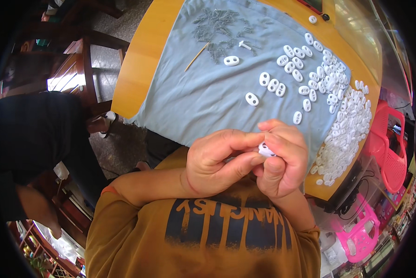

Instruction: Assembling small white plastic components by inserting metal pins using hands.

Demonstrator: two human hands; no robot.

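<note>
A small white oval plastic piece with two holes, like a cord-lock part point(266, 149), is held up in front of my chest, near the table's front edge. My left hand point(222, 157) pinches it from the left between thumb and forefinger. Closed around its other side is my right hand point(283, 160), its fingers hiding much of the piece. Beyond my hands, a blue-grey cloth point(203, 102) bears similar white pieces, among them a single one point(252, 99) and a row of three point(273, 85). Whether a spring sits inside the held piece is hidden.
Small grey metal springs point(215, 30) lie heaped at the cloth's far side, near a thin wooden stick point(196, 56) and a white pin-like part point(245, 45). A large pile of smaller white parts point(342, 139) covers the right. Another person point(41, 148) is at the left.
</note>
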